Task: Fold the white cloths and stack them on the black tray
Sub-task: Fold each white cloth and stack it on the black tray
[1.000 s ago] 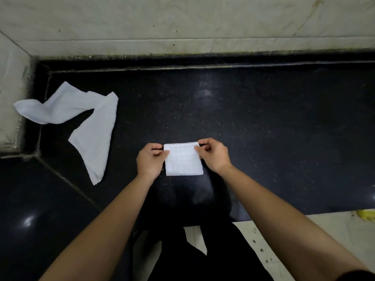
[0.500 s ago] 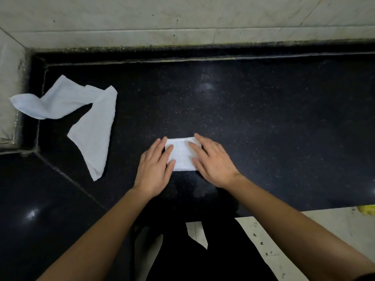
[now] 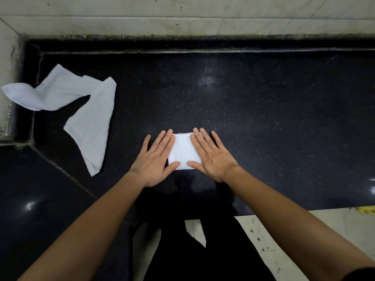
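Straight fingers of the left hand and right hand press flat on one folded cloth — both its sides are hidden under them. A second, loose cloth lies well apart, left, on the black counter.

**A:** We're on 1 view here, a wide-angle camera worn on the head, looking forward and down over the black counter.

**B:** Steep angle, too: the tiled wall runs along the top edge, the pale floor shows at the bottom right.

**A:** And it's close: both forearms run up from the lower corners, the left hand and right hand land just below centre.

**B:** Near enough that the counter fills the frame from side to side.
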Action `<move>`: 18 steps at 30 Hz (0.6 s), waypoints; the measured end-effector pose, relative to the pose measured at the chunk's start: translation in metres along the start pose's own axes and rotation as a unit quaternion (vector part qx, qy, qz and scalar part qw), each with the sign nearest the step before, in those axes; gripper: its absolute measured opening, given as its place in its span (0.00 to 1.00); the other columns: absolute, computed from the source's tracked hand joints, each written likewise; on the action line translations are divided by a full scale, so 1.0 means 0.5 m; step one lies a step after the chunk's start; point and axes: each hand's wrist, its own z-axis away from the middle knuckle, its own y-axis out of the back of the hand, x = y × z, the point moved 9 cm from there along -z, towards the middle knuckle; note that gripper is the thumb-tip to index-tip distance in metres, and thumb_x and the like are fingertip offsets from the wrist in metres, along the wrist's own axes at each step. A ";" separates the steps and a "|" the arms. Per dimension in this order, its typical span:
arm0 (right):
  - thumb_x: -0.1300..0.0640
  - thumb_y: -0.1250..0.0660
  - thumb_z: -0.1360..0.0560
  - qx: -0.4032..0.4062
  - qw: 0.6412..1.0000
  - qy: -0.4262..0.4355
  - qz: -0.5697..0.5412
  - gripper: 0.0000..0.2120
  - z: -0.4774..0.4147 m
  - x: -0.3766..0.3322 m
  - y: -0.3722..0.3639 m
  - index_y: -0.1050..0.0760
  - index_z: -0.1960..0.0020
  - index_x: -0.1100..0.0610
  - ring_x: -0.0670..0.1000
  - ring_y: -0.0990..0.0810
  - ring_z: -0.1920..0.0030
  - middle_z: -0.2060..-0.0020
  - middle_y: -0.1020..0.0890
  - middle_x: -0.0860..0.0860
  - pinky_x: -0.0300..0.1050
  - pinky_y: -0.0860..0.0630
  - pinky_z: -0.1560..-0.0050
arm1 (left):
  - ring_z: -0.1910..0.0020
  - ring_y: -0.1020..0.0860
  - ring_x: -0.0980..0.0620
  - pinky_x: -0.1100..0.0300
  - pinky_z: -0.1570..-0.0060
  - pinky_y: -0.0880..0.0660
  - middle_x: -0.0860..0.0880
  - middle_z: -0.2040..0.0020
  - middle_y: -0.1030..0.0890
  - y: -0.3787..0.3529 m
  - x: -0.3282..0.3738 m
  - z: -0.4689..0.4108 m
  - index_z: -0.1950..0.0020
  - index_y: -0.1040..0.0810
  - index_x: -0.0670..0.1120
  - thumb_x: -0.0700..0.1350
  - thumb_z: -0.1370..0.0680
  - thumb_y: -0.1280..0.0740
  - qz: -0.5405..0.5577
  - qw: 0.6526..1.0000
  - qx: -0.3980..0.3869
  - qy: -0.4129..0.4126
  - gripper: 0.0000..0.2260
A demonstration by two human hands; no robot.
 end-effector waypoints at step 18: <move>0.47 0.38 0.20 0.102 0.840 -0.338 -0.412 0.19 0.121 0.074 0.029 0.27 0.31 0.52 0.52 0.22 0.43 0.36 0.26 0.53 0.49 0.25 0.40 | 0.29 0.33 0.46 0.47 0.31 0.36 0.47 0.27 0.31 0.097 0.005 -0.014 0.23 0.38 0.47 0.56 0.18 0.43 0.137 0.986 0.039 0.090 0.25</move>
